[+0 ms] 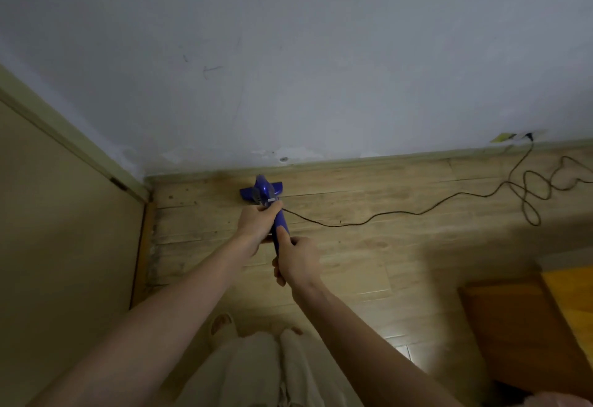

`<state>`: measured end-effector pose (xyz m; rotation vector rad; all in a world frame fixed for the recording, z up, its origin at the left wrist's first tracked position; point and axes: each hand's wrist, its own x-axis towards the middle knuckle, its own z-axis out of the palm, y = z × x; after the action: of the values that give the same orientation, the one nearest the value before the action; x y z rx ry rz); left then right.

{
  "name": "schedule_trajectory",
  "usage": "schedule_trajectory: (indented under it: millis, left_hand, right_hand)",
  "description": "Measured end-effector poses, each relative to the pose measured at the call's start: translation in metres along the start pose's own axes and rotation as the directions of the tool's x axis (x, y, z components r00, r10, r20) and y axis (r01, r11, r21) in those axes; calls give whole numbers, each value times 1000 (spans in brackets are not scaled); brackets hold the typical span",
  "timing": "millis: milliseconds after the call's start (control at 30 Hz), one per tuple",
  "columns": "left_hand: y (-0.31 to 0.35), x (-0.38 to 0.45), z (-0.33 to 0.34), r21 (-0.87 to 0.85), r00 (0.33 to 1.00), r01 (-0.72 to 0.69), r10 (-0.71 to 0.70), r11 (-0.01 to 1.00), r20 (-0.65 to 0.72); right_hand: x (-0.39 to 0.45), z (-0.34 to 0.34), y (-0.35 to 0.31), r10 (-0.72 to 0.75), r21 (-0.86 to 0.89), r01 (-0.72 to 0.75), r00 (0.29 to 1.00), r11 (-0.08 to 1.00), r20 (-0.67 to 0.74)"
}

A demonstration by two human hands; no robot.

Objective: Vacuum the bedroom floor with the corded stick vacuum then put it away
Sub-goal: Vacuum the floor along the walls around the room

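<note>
I hold the blue stick vacuum (263,193) with both of my hands, in the middle of the frame. My left hand (256,223) is the higher one in the picture; its fingers are curled around the upper part of the handle, just below the body of the vacuum. My right hand (296,260) grips the handle lower, closer to me, with the thumb lying along the blue stick. The head of the vacuum stands on the wooden floor (369,246), near the skirting of the grey-white wall (288,53), a little right of the room corner.

The black cord (401,214) leaves the handle beside my left hand and runs over the floor to the right side of the frame. There it lies in loose loops and then goes up to a wall socket (528,135) at the right edge. A beige door (64,230) fills the left side. An orange-brown piece of furniture (529,326) is at the lower right. My light trousers (256,371) show at the bottom centre.
</note>
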<state>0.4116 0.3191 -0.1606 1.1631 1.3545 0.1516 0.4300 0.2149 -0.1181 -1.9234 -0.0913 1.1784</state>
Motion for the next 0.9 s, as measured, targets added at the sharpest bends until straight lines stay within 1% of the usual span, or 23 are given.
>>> schedule_trajectory:
  millis: [133, 233, 367, 500, 600, 700, 767, 900]
  left_hand:
    - [9, 13, -1, 53, 1000, 21, -22, 998, 10]
    - [14, 25, -11, 71, 1000, -14, 14, 997, -7]
    - [20, 37, -32, 44, 1000, -16, 16, 999, 1]
    - [14, 33, -47, 36, 999, -24, 25, 999, -34]
    - [7, 27, -62, -37, 999, -19, 18, 999, -27]
    - [0, 24, -78, -87, 1000, -2, 1, 996, -7]
    - [-4, 23, -93, -90, 1000, -1, 1, 996, 0]
    - [-7, 28, -129, -65, 999, -9, 7, 998, -33]
  right_hand:
    - [13, 6, -6, 37, 18, -37, 999, 999, 30]
    - [17, 19, -18, 32, 20, -32, 999, 999, 25]
    - [19, 37, -33, 2, -10, -2, 1000, 1000, 9]
    - [4, 45, -37, 0, -12, 0, 999, 1000, 44]
    - [-12, 44, -45, -41, -62, 45, 997, 997, 67]
    - [-26, 49, -48, -59, -63, 64, 995, 996, 83]
    - [-33, 61, -48, -52, -61, 58, 994, 996, 98]
    - [-33, 103, -48, -16, -41, 20, 995, 999, 96]
